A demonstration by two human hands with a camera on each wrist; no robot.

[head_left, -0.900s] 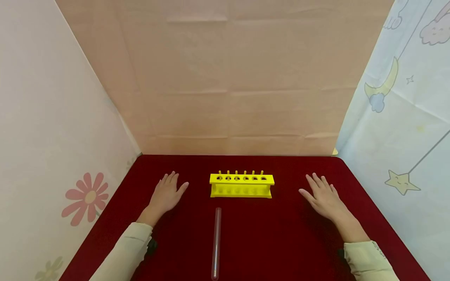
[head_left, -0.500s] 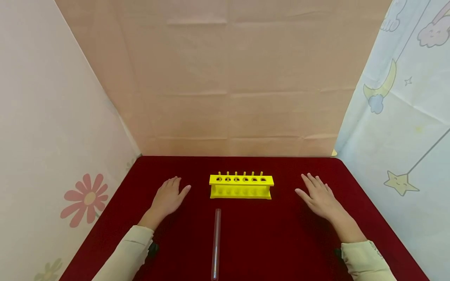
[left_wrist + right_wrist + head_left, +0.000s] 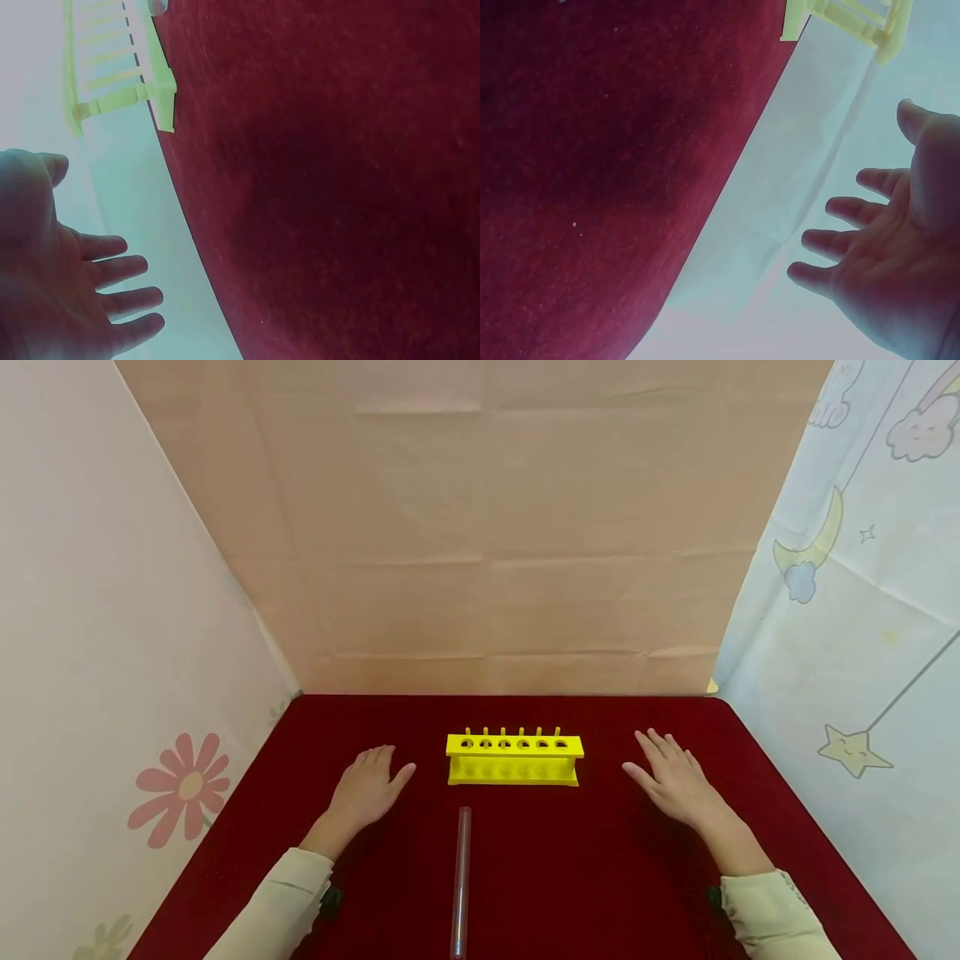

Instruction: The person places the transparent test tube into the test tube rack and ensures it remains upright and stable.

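A yellow test tube rack (image 3: 514, 747) with a row of round holes and several short pegs stands at the middle of the dark red table. In front of it lies a clear glass test tube (image 3: 461, 885), lengthwise toward the near edge. My left hand (image 3: 365, 789) is held over the table left of the rack, palm down, fingers extended and holding nothing. To the right of the rack, my right hand (image 3: 678, 785) has its fingers spread, likewise with nothing in it. Both wrist views show the bare palms, the left hand (image 3: 52, 285) and right hand (image 3: 900, 247), apart from the rack.
The red cloth-covered table (image 3: 570, 877) has rounded far corners. A tan paper backdrop (image 3: 480, 543) rises behind it. Patterned white sheets hang on the left side (image 3: 112, 610) and the right side (image 3: 862, 652).
Both hands have shifted inward toward the rack, the left one rightward and slightly nearer, the right one leftward. The rack and test tube have stayed in place.
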